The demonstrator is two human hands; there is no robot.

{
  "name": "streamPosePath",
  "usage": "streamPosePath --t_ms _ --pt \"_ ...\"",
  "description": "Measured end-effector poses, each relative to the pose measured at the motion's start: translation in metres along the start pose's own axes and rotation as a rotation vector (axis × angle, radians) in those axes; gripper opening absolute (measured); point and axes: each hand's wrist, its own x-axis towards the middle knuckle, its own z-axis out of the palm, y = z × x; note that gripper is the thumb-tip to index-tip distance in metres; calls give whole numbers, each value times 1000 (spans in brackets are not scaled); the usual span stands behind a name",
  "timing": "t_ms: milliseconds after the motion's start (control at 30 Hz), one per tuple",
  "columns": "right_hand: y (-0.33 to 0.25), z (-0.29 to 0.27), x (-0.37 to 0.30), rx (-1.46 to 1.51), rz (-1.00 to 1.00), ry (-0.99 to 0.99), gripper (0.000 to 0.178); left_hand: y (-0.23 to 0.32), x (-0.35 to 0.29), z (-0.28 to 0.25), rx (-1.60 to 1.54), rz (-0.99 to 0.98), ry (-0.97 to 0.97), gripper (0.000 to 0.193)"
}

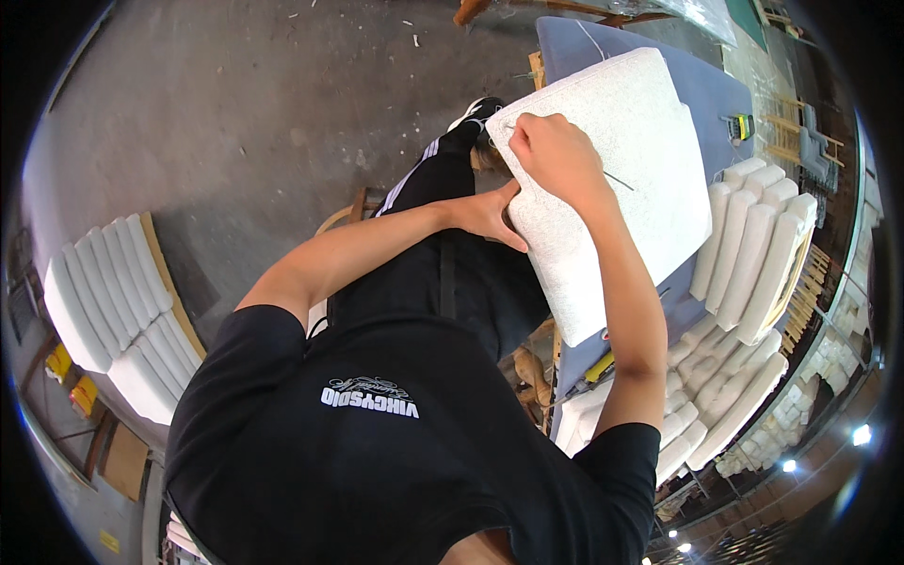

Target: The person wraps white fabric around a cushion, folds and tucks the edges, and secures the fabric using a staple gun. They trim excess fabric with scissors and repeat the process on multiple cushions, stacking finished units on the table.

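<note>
A white fabric-covered cushion (650, 141) with a notched outline lies tilted on the blue-grey table top, its near corner toward my body. My left hand (488, 215) grips the cushion's left edge, thumb and fingers parted around it. Over the upper left part of the cushion, my right hand (556, 155) is closed in a fist around a thin dark metal rod (619, 180). One end of the rod sticks out past the wrist. A short bit shows beyond the knuckles near the cushion's seam. My fingers hide the middle of the rod.
The blue-grey table (579, 47) carries a small yellow-and-black tool (740, 127) at its far right. Stacked white cushions (753, 250) stand at the right, and more cushions (118, 292) at the left. A wooden frame (532, 377) shows beneath the table's near side.
</note>
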Motion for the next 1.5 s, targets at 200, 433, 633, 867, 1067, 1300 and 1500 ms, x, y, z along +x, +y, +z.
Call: streamPosePath --t_ms 200,433,633,867,1067,1300,1500 --pt "12 11 4 304 11 -14 20 -5 8 4 -18 -8 3 117" --pt "3 34 16 314 -4 115 19 -11 14 -5 -21 13 4 108" --pt "34 41 0 775 -43 89 18 -3 10 8 41 -47 18 105" --pt "4 5 25 139 -106 -96 21 -12 6 -2 -142 -60 0 105" --pt "25 30 22 516 -94 -32 19 -8 15 -3 -67 -65 -70 103" --pt "42 36 16 779 -89 -24 15 -6 14 -1 -27 -108 -78 97" --pt "2 37 12 155 -65 92 19 -9 14 0 -176 -42 -83 98"
